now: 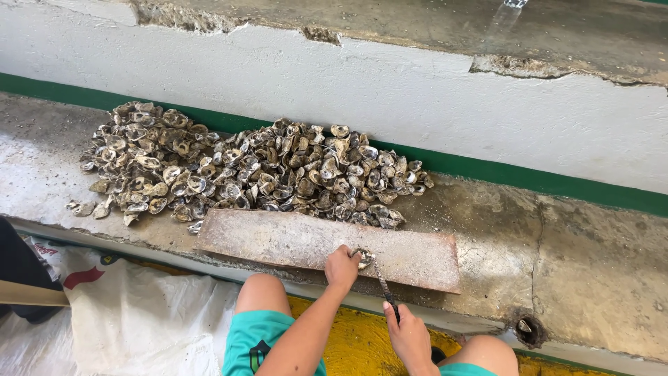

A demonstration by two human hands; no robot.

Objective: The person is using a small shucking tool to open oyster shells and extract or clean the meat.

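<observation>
My left hand point(342, 267) presses a small oyster point(363, 259) against the near edge of a flat reddish board point(292, 240) that lies on a concrete ledge. In my right hand point(409, 338) is a dark-handled knife point(383, 284), its thin blade angled up to the oyster. Both hands are closed around what they hold. Behind the board lies a long heap of several empty oyster shells point(243, 170).
The concrete ledge point(557, 251) runs below a white wall with a green stripe point(487, 167). A hole point(530, 331) marks the ledge's right front. My knees and teal shorts point(257, 338) sit below, over a yellow surface; a white sack point(132, 313) lies at left.
</observation>
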